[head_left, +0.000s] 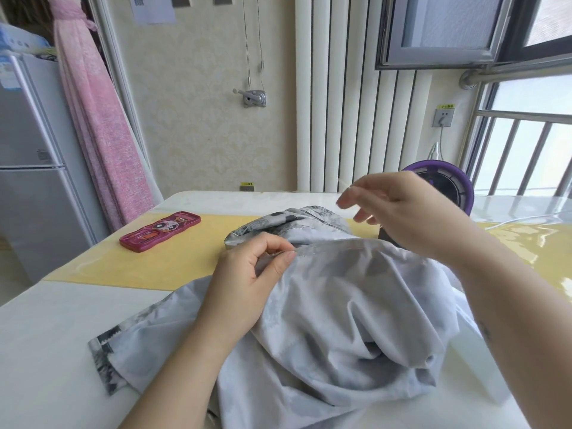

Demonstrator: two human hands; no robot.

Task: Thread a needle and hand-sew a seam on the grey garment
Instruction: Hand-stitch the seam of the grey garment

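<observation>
The grey garment (340, 320) lies bunched on the table in front of me, its printed hem trailing toward the near left. My left hand (247, 280) pinches a raised fold of the cloth at the seam line (328, 247) between thumb and forefinger. Up and to the right, my right hand (402, 212) hovers above the garment with its fingers pointing left. A thin pale sliver, apparently the needle (344, 183), sticks out from its fingertips. The thread is too fine to make out.
A pink phone case (160, 231) lies on the yellow mat (173, 261) at the left. A purple round device (442, 181) stands behind my right hand, with a small dark object (385, 235) below it. The white table (46, 351) has a fridge (31, 181) to its left.
</observation>
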